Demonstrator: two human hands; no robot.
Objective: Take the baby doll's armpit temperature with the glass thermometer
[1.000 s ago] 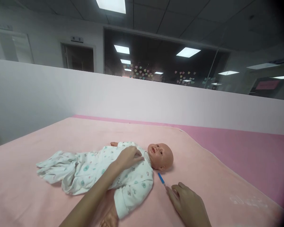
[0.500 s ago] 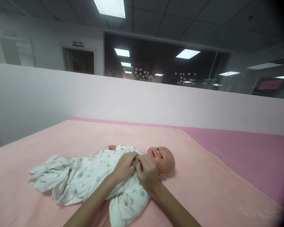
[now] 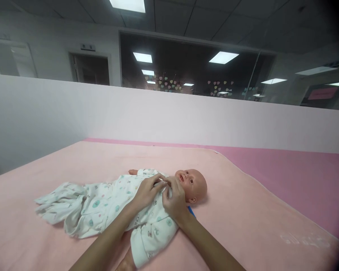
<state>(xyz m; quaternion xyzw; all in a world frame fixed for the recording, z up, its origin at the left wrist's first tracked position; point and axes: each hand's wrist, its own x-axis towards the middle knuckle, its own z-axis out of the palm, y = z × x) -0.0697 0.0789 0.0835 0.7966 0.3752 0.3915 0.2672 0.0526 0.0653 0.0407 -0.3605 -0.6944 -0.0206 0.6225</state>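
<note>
A baby doll (image 3: 196, 184) lies on its back, head to the right, dressed in a white patterned romper (image 3: 110, 203). Over the doll's upper chest my left hand (image 3: 148, 191) pinches the romper near the neckline. Right beside it, below the doll's chin, my right hand (image 3: 175, 197) has thumb and fingers bent together on the cloth at the collar. The fingertips of both hands nearly meet; whatever fastening lies between them is too small to make out. One bare doll hand (image 3: 133, 172) pokes from the far sleeve, and the near sleeve (image 3: 154, 239) points toward me.
Under the doll spreads a peach blanket (image 3: 243, 226) over a pink surface (image 3: 285, 173). A small blue item (image 3: 191, 211) shows beside the doll's neck, partly behind my right wrist. A white low wall (image 3: 158, 116) with glass above stands behind.
My fingers have shifted slightly at the collar, and a gap shows between my right thumb and fingers. More of the blue item is visible. The view has tilted a little downward.
</note>
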